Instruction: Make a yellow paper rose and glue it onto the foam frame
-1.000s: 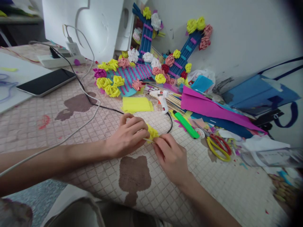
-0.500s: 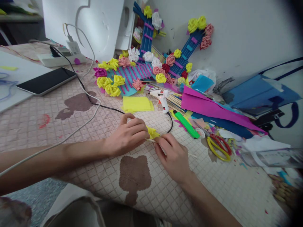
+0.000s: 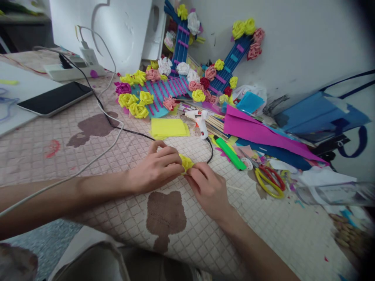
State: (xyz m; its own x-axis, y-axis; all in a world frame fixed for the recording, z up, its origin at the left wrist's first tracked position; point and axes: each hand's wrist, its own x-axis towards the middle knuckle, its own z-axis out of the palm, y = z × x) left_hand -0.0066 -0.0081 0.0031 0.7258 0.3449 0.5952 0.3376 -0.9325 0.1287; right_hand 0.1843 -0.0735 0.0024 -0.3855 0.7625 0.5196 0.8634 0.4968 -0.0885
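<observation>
Head view shows a yellow crepe-paper flower (image 3: 186, 162), crinkled and ruffled, near the middle, between the fingertips of both hands. The left hand (image 3: 159, 168) curls narrowly around its nine o'clock side, its thumb hidden; the right hand (image 3: 208, 188) pinches the flower's base from four o'clock. A thin pale stick (image 3: 235, 188) shows beyond the right hand, also toward four.

Taking the flower as the dial's centre, a flat stack of yellow crepe paper (image 3: 167, 128) with straight edges lies at eleven, and a white plastic glue gun (image 3: 201, 125) at one, its black cord looping close by. A slim green cutter (image 3: 231, 154) lies near three; scissors (image 3: 260, 183) with red and yellow handles are farther out, between three and four. Quilted, diamond-stitched tablecloth (image 3: 252, 230) spreads from five to seven, reaching the table's near edge around eight.
</observation>
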